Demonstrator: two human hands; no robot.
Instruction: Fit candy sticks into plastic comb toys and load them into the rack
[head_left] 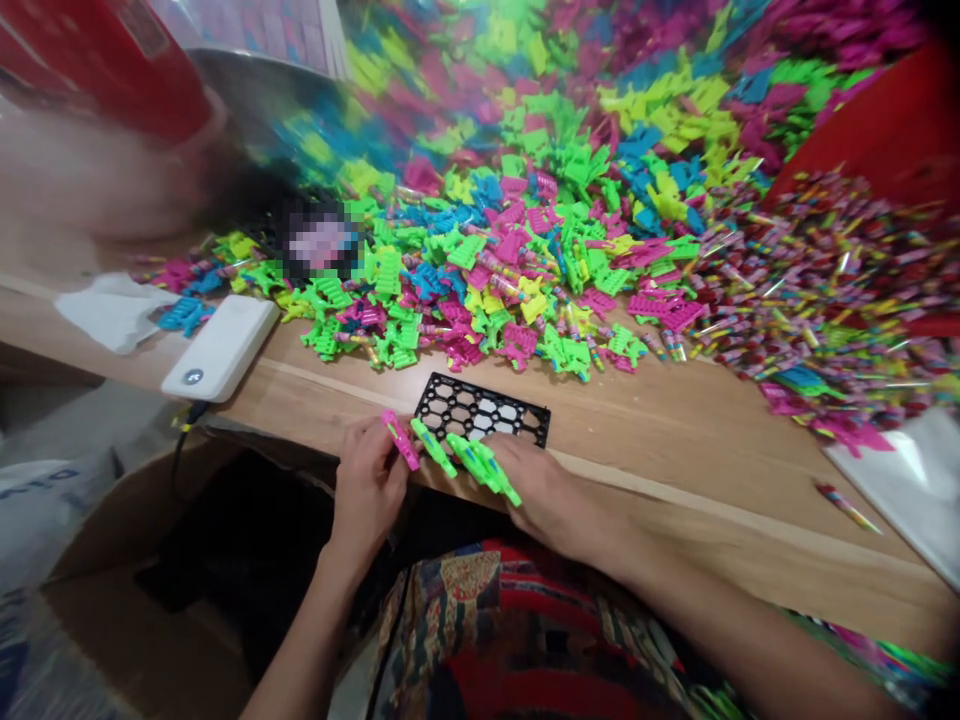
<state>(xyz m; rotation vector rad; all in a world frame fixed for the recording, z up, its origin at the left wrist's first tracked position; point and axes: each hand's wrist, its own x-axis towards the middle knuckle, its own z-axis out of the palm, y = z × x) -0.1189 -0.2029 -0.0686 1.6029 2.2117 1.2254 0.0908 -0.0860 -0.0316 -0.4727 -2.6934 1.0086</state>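
Observation:
My left hand [369, 470] is closed on a pink plastic piece [400, 440] at the table's front edge. To its right, my right hand [529, 485] grips several green plastic pieces [484, 466] lined up side by side. Another green piece [433, 447] sits between the two hands; which hand bears it I cannot tell. Just behind both hands, a black honeycomb tray [450, 397] lies on the table, its near part hidden by the pieces and my right hand.
A large pile of green, pink, blue and yellow pieces [517, 230] covers the back. Small candy-like tubes [817, 280] heap at the right by a red container [892, 140]. A white device [225, 345] with a cable and a white wrapper [112, 310] lie left. One tube [847, 507] lies right.

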